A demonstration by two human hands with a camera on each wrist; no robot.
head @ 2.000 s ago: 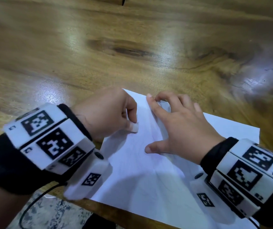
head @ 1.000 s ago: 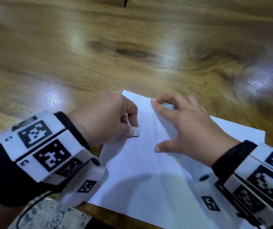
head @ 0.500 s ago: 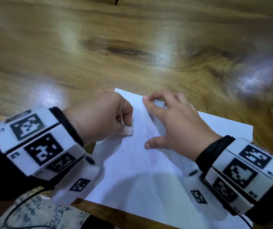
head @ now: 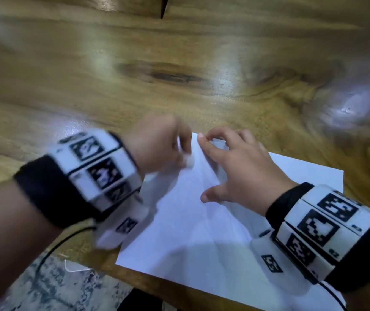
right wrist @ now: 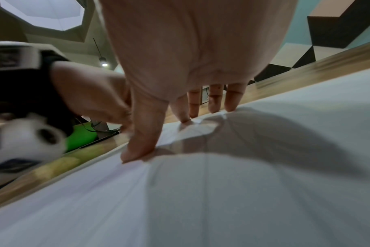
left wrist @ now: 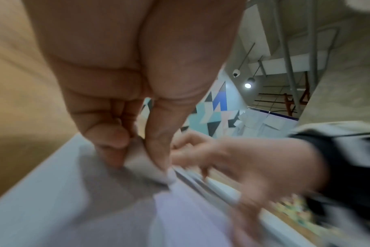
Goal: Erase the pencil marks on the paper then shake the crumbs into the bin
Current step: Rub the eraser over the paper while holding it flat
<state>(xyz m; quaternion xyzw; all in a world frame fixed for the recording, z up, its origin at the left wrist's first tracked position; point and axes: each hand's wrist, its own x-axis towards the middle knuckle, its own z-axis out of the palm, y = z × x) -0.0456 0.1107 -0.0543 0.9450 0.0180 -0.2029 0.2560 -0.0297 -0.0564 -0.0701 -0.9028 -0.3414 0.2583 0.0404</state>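
A white sheet of paper point(head: 202, 239) lies at the near edge of the wooden table point(head: 134, 63), with faint pencil lines on it. My left hand point(head: 163, 149) pinches a small white eraser point(head: 189, 162) and holds it against the paper's far left part; the hand is blurred. In the left wrist view the eraser point(left wrist: 142, 163) sits between thumb and fingers on the paper point(left wrist: 74, 208). My right hand point(head: 235, 167) rests on the paper with spread fingertips and thumb pressing it flat. In the right wrist view its fingers point(right wrist: 213, 100) touch the sheet point(right wrist: 222, 192).
The table's near edge point(head: 179, 286) runs just below the paper, with speckled floor point(head: 56, 288) and a black cable point(head: 51, 248) beyond it. A seam in the tabletop point(head: 162, 10) shows at the far side. No bin is in view.
My left hand has been rubbing the eraser back and forth over the paper's upper left area and now blurs with motion. The right hand keeps holding the sheet down.
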